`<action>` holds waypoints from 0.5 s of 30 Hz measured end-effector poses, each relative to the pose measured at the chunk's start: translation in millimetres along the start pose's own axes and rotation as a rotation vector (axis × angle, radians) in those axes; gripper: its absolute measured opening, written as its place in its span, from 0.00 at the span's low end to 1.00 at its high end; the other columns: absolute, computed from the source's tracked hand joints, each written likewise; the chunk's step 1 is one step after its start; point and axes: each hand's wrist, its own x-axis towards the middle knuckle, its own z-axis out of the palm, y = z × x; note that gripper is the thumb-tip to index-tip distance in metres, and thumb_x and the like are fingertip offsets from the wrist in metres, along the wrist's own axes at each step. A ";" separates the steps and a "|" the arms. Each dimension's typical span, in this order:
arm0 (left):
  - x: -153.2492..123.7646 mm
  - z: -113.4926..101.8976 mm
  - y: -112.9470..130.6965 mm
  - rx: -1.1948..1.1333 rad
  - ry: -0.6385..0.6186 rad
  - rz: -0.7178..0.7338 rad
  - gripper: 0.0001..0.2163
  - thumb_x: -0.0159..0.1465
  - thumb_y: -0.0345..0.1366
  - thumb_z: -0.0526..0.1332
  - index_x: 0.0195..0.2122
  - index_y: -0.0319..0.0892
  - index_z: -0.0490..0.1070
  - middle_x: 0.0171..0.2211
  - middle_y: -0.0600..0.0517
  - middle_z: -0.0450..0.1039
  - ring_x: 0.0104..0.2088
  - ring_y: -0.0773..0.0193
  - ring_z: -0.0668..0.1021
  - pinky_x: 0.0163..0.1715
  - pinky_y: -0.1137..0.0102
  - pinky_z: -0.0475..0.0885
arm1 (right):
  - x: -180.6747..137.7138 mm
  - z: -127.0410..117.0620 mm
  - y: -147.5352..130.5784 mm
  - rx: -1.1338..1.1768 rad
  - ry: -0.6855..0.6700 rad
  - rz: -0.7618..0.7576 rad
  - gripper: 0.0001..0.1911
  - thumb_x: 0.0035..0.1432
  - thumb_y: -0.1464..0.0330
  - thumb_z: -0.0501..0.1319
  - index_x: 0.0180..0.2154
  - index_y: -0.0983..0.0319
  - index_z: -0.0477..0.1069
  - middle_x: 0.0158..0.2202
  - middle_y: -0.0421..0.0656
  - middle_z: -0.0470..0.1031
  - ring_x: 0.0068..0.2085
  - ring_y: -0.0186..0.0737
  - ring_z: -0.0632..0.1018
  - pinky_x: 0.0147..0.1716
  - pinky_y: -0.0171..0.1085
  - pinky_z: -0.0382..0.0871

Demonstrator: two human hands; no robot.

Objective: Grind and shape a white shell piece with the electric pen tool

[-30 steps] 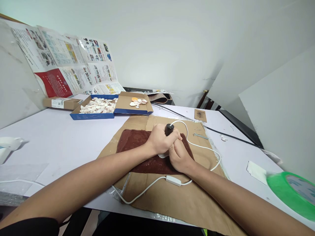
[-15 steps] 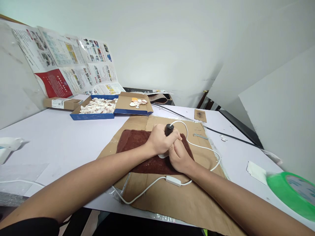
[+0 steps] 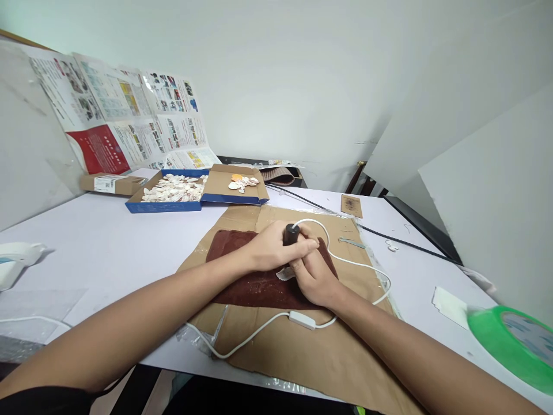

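My left hand (image 3: 272, 246) is closed around a black, pen-like corded tool (image 3: 291, 233), its thumb lying across toward my right hand. The tool's top end shows, with a white cord leaving it; its working tip is hidden. Pressed against the left, my right hand (image 3: 317, 276) is closed around the lower part of the tool, its fingers mostly covered. Just beside the right hand, a white shell piece (image 3: 284, 274) lies partly exposed on a folded dark brown cloth (image 3: 254, 291). Pale specks are scattered over the cloth.
Brown cardboard (image 3: 276, 351) lies under the cloth. The cord's inline switch (image 3: 302, 320) rests in front. At the back left, a blue box (image 3: 164, 206) holds many shell pieces; more lie on its lid (image 3: 216, 187). Tweezers (image 3: 352, 242) and green tape (image 3: 492, 340) are to the right.
The tool's top end has tilted and shifted slightly left and down. My left hand has moved left with it, and more of the shell piece shows. The view has shifted a little.
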 end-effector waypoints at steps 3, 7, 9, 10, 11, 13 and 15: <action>-7.4 -25.7 6.9 0.057 -0.165 -0.030 0.25 0.60 0.48 0.72 0.54 0.42 0.76 0.49 0.45 0.81 0.51 0.52 0.82 0.53 0.61 0.76 | 2.0 -6.3 -1.7 0.065 -0.044 0.082 0.16 0.77 0.57 0.51 0.49 0.59 0.72 0.46 0.49 0.80 0.46 0.49 0.80 0.48 0.49 0.77; -21.6 -53.8 14.2 0.340 -0.315 -0.113 0.32 0.57 0.48 0.75 0.61 0.46 0.73 0.62 0.44 0.73 0.62 0.47 0.75 0.61 0.59 0.72 | 4.7 -17.1 -4.7 0.023 -0.024 0.139 0.09 0.70 0.61 0.61 0.45 0.59 0.75 0.41 0.45 0.80 0.41 0.45 0.79 0.46 0.46 0.74; -27.6 -57.3 14.2 0.473 -0.343 -0.154 0.29 0.60 0.44 0.71 0.62 0.45 0.72 0.63 0.43 0.71 0.62 0.48 0.74 0.63 0.58 0.69 | 6.1 -21.9 -7.1 -0.068 -0.022 0.140 0.08 0.66 0.61 0.63 0.38 0.58 0.75 0.33 0.42 0.78 0.36 0.43 0.77 0.41 0.44 0.72; -29.6 -55.8 12.9 0.519 -0.346 -0.169 0.24 0.63 0.40 0.68 0.60 0.44 0.74 0.60 0.44 0.73 0.60 0.49 0.76 0.62 0.58 0.69 | 6.9 -23.8 -8.7 -0.102 -0.024 0.146 0.08 0.65 0.62 0.64 0.35 0.58 0.75 0.31 0.41 0.77 0.35 0.43 0.76 0.39 0.43 0.70; -30.9 -52.6 10.9 0.551 -0.350 -0.168 0.18 0.65 0.35 0.64 0.57 0.44 0.76 0.55 0.45 0.76 0.57 0.50 0.77 0.61 0.58 0.70 | 7.6 -25.4 -10.7 -0.121 -0.026 0.154 0.09 0.65 0.62 0.64 0.34 0.58 0.75 0.29 0.40 0.76 0.33 0.42 0.75 0.38 0.42 0.69; -31.7 -43.3 5.3 0.568 -0.383 -0.129 0.13 0.65 0.28 0.58 0.47 0.44 0.78 0.46 0.47 0.79 0.51 0.52 0.78 0.57 0.59 0.71 | 9.0 -27.8 -15.5 -0.125 -0.043 0.174 0.09 0.65 0.62 0.63 0.33 0.58 0.75 0.29 0.40 0.76 0.33 0.41 0.76 0.36 0.41 0.68; -31.4 -34.0 -0.2 0.553 -0.399 -0.105 0.11 0.65 0.26 0.56 0.41 0.42 0.77 0.43 0.47 0.78 0.48 0.53 0.79 0.55 0.60 0.72 | 10.4 -29.9 -20.7 -0.123 -0.073 0.203 0.09 0.66 0.62 0.63 0.33 0.58 0.75 0.29 0.39 0.76 0.32 0.40 0.76 0.35 0.40 0.68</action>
